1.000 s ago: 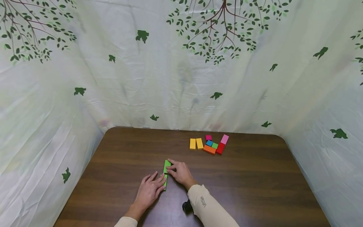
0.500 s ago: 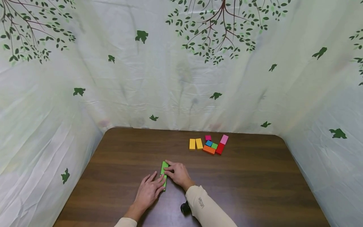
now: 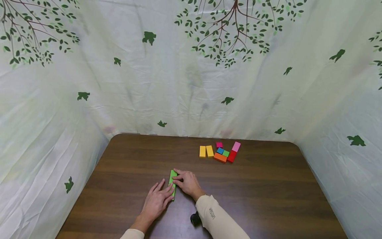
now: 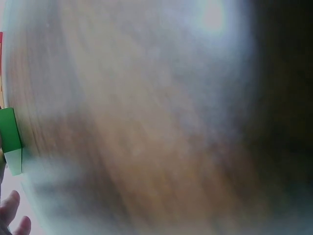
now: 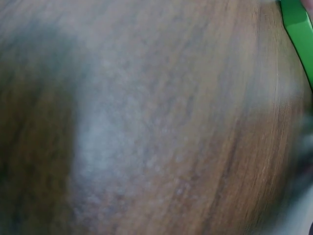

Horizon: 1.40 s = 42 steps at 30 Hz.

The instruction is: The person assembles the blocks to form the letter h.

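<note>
A long green block [image 3: 172, 175] lies flat on the brown table [image 3: 268, 189], pointing away from me. My right hand [image 3: 180, 179] holds its far half, index finger and thumb curled onto it. My left hand [image 3: 162, 193] lies beside the near half, its straight fingers touching the block's left side. In the left wrist view the green block [image 4: 11, 139] shows at the left edge with fingertips [image 4: 12, 215] below it. The right wrist view is blurred, showing only the green block [image 5: 299, 34] at the top right corner.
A cluster of blocks sits at the far middle right: two yellow [image 3: 206, 151], magenta [image 3: 219, 144], blue [image 3: 220, 150], small green [image 3: 225, 153], orange [image 3: 220, 157], red [image 3: 231, 156], pink [image 3: 236, 146]. A leaf-printed cloth [image 3: 191, 83] walls three sides of the table.
The right hand has brought the far end of the green block slightly left and towards me, now in line with the near part. Since half a second ago nothing has visibly moved.
</note>
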Motion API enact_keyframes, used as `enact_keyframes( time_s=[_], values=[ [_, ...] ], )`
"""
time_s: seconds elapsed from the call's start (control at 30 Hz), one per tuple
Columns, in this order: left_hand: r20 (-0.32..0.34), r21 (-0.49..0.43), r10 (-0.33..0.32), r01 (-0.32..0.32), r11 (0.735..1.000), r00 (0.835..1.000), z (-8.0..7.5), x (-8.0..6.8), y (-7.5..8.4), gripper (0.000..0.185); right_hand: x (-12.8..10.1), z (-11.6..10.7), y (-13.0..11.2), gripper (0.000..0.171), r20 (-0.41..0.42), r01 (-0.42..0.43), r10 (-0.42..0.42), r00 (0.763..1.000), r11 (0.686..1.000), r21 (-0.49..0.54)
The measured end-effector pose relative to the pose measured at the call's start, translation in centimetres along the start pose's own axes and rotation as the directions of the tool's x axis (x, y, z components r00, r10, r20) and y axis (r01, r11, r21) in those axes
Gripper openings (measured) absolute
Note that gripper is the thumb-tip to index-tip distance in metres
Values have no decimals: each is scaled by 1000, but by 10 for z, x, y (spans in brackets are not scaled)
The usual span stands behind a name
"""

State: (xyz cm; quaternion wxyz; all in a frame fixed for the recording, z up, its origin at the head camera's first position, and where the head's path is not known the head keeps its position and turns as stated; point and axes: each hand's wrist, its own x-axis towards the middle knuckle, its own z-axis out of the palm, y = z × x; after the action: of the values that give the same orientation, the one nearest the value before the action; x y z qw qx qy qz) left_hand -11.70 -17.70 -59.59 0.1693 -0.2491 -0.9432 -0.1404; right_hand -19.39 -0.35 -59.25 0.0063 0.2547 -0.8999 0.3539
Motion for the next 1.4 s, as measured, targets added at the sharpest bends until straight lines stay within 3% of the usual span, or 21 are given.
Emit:
enact_keyframes(
  time_s=[0.9,1.4],
  values=[
    [5,3,-12,12,1000,1000,2,0,-1,33,1,-4,3,19,20,14,-15,1000,998,59],
    [25,17,-19,19,1000,1000,0,0,0,32,0,-4,4,27,51,-27,22,998,995,100]
  ],
)
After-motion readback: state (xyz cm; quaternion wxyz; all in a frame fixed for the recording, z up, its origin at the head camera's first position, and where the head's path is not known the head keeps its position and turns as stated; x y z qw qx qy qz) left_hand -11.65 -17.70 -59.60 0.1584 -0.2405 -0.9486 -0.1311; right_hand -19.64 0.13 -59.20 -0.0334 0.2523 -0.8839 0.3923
